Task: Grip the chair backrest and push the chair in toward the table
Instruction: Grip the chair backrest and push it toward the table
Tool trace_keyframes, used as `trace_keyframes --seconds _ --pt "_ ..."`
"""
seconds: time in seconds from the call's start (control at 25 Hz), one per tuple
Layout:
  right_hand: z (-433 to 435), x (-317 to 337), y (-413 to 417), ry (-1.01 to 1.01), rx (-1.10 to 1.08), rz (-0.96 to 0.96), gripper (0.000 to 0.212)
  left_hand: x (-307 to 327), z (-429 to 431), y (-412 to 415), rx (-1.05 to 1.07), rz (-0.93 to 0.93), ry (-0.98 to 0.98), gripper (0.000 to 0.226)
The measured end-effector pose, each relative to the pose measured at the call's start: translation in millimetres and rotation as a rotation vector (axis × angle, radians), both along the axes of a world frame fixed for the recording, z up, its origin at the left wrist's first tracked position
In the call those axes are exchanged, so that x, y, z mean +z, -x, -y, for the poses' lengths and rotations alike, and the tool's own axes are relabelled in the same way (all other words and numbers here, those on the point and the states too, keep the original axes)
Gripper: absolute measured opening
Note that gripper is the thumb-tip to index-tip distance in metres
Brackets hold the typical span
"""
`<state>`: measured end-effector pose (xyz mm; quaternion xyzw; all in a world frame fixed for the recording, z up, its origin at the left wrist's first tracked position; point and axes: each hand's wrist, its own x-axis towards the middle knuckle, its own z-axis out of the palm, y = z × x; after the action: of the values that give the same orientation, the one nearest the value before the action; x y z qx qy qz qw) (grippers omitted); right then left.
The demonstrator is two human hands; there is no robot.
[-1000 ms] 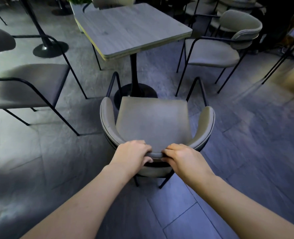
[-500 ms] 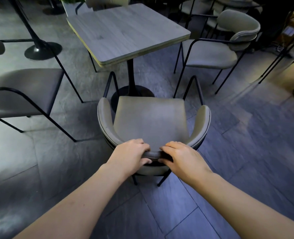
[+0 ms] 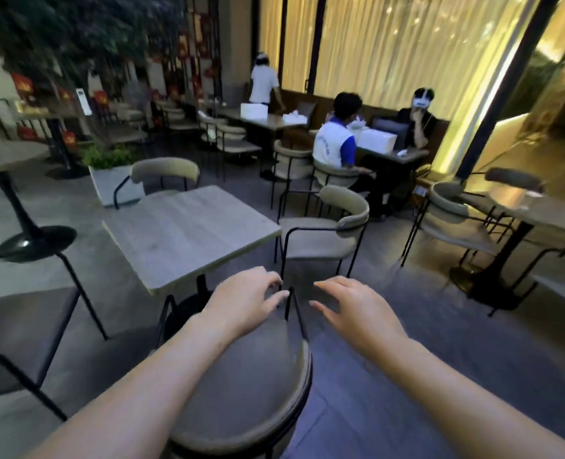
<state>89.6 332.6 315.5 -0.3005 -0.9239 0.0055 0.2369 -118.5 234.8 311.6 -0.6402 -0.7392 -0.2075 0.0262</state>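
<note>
step: push looks finished, I judge | left hand (image 3: 244,301) and right hand (image 3: 357,309) spread, off the chair (image 3: 241,392) (near table (image 3: 188,226)) | next: withdraw

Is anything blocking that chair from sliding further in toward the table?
Nothing visible does. The chair sits right at the near edge of the table, and only the table's black post shows beyond it. Both the left hand and right hand hover open, off the backrest.

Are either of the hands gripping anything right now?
No. The left hand and right hand hover open above the chair, off its backrest.
</note>
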Motion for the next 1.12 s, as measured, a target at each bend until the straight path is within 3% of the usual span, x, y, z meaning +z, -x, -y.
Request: trace_keyframes --seconds 0.2,0.64,0.84,1.12 --pt "-87.2 96.5 -45.3 -0.042 -0.061 -0.054 0.038 105.9 -102.4 -56.0 -0.082 -0.034 -0.12 0.034" --pt "-346.8 179.7 -182.1 -0.062 -0.126 -0.063 0.039 176.2 -366.3 -168.6 -0.021 -0.112 -0.119 0.027" --pt "-470.6 189.2 -164.8 -0.081 -0.101 -0.061 0.041 180.7 -487.3 -162.5 -0.008 -0.13 -0.1 0.027" --pt "-663.8 186.6 -105.0 -0.053 -0.089 -0.03 0.041 175.6 -675.5 -92.0 0.045 -0.099 -0.081 0.023"
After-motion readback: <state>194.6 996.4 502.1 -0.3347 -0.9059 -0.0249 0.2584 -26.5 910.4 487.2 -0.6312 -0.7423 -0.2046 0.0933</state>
